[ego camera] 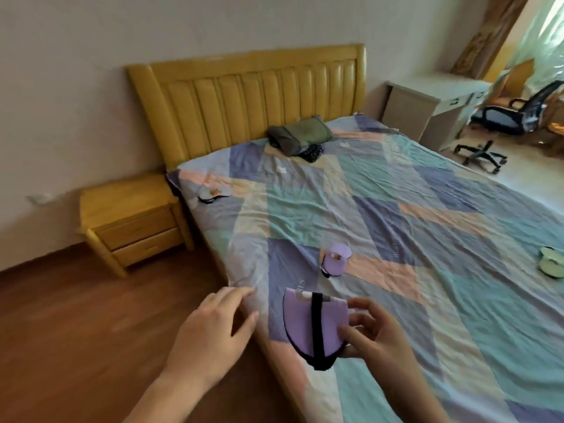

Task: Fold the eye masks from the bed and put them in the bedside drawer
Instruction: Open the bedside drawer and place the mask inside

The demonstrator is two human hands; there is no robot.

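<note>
My right hand [377,332] pinches a folded purple eye mask [305,325] with a black strap, held just above the near edge of the bed [427,209]. My left hand [213,331] hovers open beside it, fingers apart, over the bed's edge. A second purple eye mask [335,259] lies folded on the sheet a little beyond. A pale eye mask [213,193] rests near the bed's head corner. A green eye mask [552,265] lies at the right edge. The wooden bedside cabinet [128,218] stands left of the bed with both drawers shut.
A dark green pillow [300,134] with dark cloth lies by the yellow headboard [250,99]. A grey desk [427,102] and a black office chair [503,123] stand at the far right. Brown wood floor [76,331] lies between me and the cabinet.
</note>
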